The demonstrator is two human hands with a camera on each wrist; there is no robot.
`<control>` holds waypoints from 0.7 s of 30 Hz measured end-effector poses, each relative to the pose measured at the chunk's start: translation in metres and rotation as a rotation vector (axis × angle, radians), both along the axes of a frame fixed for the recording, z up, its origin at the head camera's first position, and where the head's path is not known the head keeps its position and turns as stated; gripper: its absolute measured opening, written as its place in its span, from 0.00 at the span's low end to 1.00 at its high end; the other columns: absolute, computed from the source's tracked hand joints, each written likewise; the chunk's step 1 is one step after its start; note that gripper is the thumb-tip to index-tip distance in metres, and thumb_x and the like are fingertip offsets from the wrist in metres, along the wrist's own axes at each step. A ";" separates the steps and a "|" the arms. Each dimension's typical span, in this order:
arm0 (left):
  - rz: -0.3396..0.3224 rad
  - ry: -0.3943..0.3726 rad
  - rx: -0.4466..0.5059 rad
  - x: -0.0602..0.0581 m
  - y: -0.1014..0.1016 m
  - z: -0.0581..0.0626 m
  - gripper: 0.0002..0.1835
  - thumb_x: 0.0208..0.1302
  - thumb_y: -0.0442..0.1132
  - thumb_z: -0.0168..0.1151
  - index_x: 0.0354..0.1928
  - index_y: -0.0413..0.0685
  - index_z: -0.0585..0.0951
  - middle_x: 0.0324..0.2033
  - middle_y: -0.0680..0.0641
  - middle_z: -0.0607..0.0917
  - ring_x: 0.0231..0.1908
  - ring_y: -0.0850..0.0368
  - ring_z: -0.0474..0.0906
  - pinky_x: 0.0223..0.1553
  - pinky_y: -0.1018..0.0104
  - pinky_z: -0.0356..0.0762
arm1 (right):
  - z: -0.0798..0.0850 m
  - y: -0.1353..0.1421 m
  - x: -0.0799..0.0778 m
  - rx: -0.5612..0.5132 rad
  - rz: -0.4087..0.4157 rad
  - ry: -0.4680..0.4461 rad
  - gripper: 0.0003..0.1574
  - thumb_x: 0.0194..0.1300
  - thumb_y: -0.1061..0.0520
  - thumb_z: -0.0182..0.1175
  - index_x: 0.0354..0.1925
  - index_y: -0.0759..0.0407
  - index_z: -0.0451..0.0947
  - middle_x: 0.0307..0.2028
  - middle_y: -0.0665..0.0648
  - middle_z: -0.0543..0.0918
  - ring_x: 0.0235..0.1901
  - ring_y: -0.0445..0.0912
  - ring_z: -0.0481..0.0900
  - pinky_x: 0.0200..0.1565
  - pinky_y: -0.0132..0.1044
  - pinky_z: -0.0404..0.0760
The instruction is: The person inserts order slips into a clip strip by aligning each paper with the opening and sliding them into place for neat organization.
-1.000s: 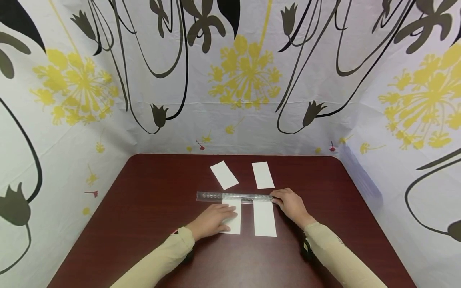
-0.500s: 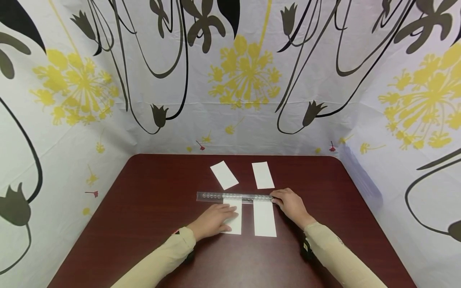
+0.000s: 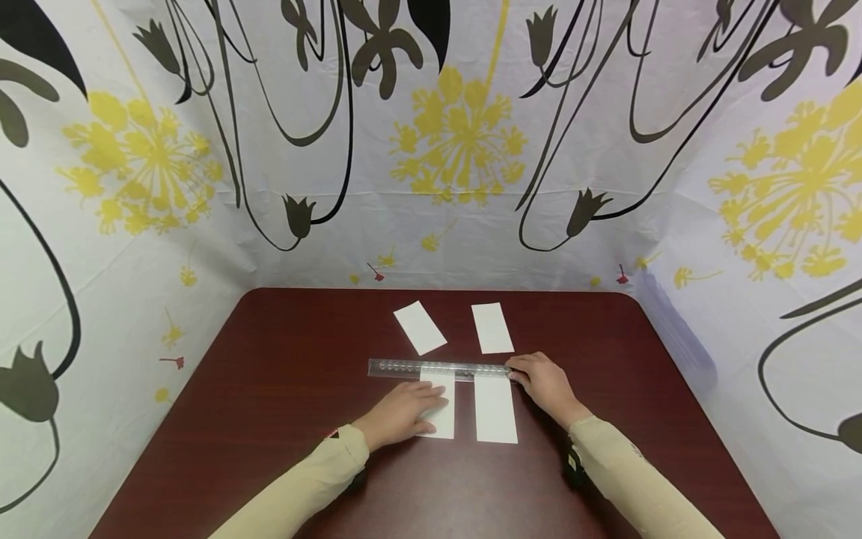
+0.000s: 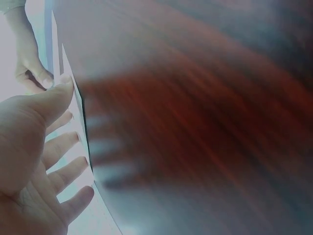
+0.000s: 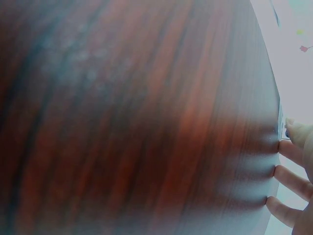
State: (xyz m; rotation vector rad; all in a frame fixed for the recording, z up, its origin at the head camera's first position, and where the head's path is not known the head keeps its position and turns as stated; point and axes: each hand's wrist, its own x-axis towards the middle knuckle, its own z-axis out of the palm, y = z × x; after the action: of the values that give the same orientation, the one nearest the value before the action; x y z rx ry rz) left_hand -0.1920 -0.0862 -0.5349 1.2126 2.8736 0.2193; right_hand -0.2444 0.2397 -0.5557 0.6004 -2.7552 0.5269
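A clear ruler (image 3: 397, 367) lies crosswise on the table, over the top ends of two white paper cards. At its right end, my right hand (image 3: 547, 383) pinches the ruler between thumb and fingers. My left hand (image 3: 402, 411) rests with extended fingers on the left card (image 3: 442, 424), covering part of it. The right card (image 3: 496, 414) lies a small gap away, untouched by either hand. In the left wrist view the left thumb and fingers (image 4: 61, 147) are spread over the white card. The right wrist view shows right fingertips (image 5: 276, 171) on the table.
Beyond the ruler lie two more white cards, a tilted one (image 3: 420, 328) on the left and a straighter one (image 3: 493, 328) on the right. The dark red table (image 3: 303, 329) has a patterned cloth (image 3: 417, 224) hanging behind and beside it.
My left hand has slid slightly to the right along with the left card, narrowing the gap to the right card. The ruler and my right hand have stayed in place.
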 end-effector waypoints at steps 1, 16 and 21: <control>-0.001 0.001 0.000 0.000 0.001 0.000 0.30 0.64 0.55 0.64 0.67 0.56 0.75 0.70 0.53 0.73 0.70 0.50 0.69 0.70 0.51 0.67 | 0.000 0.000 0.000 0.000 -0.002 -0.004 0.14 0.65 0.54 0.65 0.50 0.51 0.86 0.49 0.52 0.88 0.52 0.50 0.82 0.49 0.50 0.83; -0.036 0.046 -0.003 -0.001 0.009 0.001 0.30 0.64 0.56 0.63 0.67 0.56 0.75 0.69 0.52 0.74 0.69 0.50 0.71 0.69 0.53 0.68 | 0.000 -0.001 0.001 0.012 0.002 0.036 0.15 0.64 0.55 0.67 0.49 0.52 0.86 0.47 0.52 0.88 0.50 0.50 0.83 0.46 0.49 0.84; -0.031 0.046 -0.009 -0.001 0.012 0.000 0.30 0.64 0.56 0.64 0.67 0.57 0.75 0.69 0.53 0.74 0.69 0.51 0.70 0.69 0.54 0.68 | 0.000 0.000 0.001 0.011 0.005 0.032 0.15 0.64 0.55 0.67 0.50 0.52 0.86 0.47 0.52 0.88 0.50 0.50 0.83 0.46 0.49 0.84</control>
State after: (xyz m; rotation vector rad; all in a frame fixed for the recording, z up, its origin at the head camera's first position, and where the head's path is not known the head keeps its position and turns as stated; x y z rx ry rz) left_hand -0.1926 -0.0740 -0.5347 1.2769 2.8879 0.1800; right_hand -0.2431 0.2393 -0.5555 0.6137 -2.7288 0.4988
